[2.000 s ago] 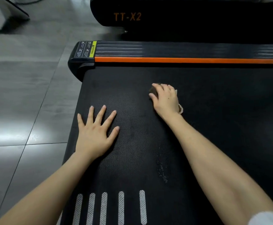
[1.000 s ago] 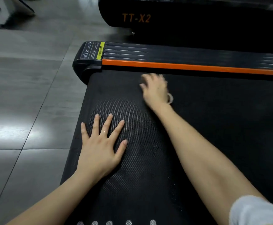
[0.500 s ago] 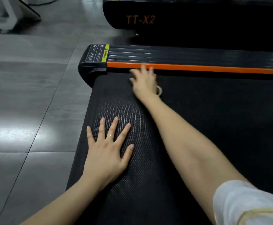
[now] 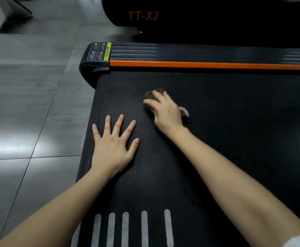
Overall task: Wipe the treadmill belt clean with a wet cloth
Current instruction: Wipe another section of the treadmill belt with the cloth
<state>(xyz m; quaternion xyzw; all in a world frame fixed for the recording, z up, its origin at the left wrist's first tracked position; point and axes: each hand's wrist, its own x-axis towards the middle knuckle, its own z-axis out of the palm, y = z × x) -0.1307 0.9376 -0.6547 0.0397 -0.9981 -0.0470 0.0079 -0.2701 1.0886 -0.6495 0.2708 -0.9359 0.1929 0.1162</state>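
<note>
I get a poor look at the crumpled brownish cloth [image 4: 158, 90]. The right hand [image 4: 166, 112] covers most of it and both are blurred, so only a dark wad past the fingers [image 4: 157, 98] and a pale corner show. The black textured treadmill belt [image 4: 234, 125] runs off the right and bottom edges. The yellow-and-black warning label [image 4: 99, 51] is too small to read.

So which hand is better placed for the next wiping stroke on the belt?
Right. The right hand grips the cloth against the treadmill belt. The left hand lies flat on the belt, fingers spread, holding nothing.
</note>
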